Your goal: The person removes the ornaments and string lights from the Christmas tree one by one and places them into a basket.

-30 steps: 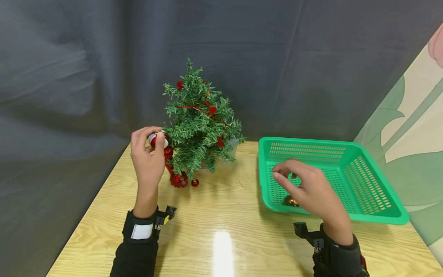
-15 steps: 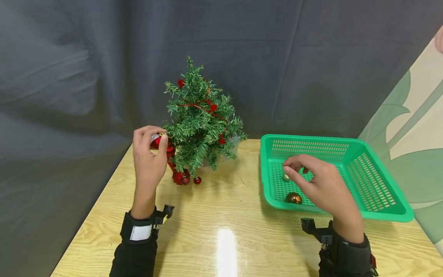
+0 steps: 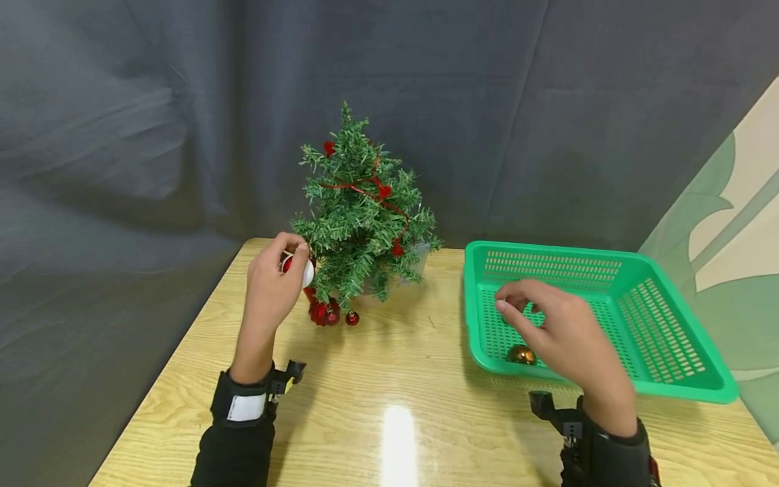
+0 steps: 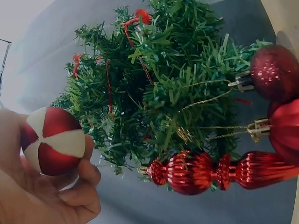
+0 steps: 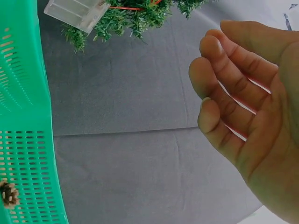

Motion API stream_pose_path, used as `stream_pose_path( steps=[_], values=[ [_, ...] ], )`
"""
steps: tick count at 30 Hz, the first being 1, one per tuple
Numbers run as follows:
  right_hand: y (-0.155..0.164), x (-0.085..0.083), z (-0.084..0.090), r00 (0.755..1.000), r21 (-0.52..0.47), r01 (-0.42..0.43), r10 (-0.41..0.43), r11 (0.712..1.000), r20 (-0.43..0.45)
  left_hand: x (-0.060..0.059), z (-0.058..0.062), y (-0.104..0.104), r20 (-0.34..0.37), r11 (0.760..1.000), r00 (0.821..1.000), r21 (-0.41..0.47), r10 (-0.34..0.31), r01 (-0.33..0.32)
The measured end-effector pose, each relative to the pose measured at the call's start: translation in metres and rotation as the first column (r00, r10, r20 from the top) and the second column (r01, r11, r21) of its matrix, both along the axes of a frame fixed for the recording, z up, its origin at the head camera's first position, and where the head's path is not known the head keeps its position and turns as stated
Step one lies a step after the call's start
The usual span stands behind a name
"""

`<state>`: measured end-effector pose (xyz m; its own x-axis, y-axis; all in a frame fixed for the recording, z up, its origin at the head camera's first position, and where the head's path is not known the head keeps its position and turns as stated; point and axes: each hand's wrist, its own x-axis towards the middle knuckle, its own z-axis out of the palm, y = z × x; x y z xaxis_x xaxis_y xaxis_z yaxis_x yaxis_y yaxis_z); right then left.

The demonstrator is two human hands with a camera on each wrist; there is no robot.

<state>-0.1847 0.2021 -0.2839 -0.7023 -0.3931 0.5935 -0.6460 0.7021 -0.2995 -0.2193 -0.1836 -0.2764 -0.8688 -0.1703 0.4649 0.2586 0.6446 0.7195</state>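
A person's left hand is pinching a red-and-white ball ornament between thumb and fingertips, bringing it against the lower left branches of a small artificial Christmas tree that is standing at the far side of a pale wooden table. The grip is light and at the fingertips, apparently to leave the ornament free to be worked in among the needles. In the left wrist view the ball is sitting just beside the foliage, not yet touching it, with a ribbed red drop ornament and a glittered red ball already hanging from gold threads.

The right hand is hovering over the near left corner of a green plastic basket at the right of the table, fingers loosely curved and holding nothing, as the right wrist view confirms. A gold ball is lying in the basket just beneath that hand, and a small pine cone is resting on the basket floor.
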Motion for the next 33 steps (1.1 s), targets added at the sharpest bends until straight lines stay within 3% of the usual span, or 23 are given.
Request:
stream_pose_path(
  steps=[6,11,18,26,33],
  values=[
    [-0.003,0.0,-0.002,1.0,0.02,0.006,-0.006,1.0,0.014,-0.001,0.003,0.003,-0.068,1.0,0.998,0.028,0.006,-0.004],
    [-0.006,0.001,-0.003,1.0,0.024,0.007,-0.008,1.0,0.022,-0.004,0.007,0.005,-0.088,1.0,0.996,-0.02,0.007,-0.009],
    [-0.007,0.001,-0.002,1.0,0.03,0.006,-0.006,1.0,0.014,0.002,0.011,0.008,-0.114,0.998,0.993,-0.061,0.009,-0.016],
    [-0.006,0.0,0.0,1.0,0.025,0.011,-0.011,1.0,0.008,0.016,0.007,-0.001,-0.162,0.998,0.986,0.054,0.028,-0.02],
    [-0.006,0.0,-0.001,1.0,0.032,-0.003,0.003,0.999,-0.003,0.02,0.009,-0.006,-0.206,0.992,0.977,0.106,-0.049,0.072]
  ],
)
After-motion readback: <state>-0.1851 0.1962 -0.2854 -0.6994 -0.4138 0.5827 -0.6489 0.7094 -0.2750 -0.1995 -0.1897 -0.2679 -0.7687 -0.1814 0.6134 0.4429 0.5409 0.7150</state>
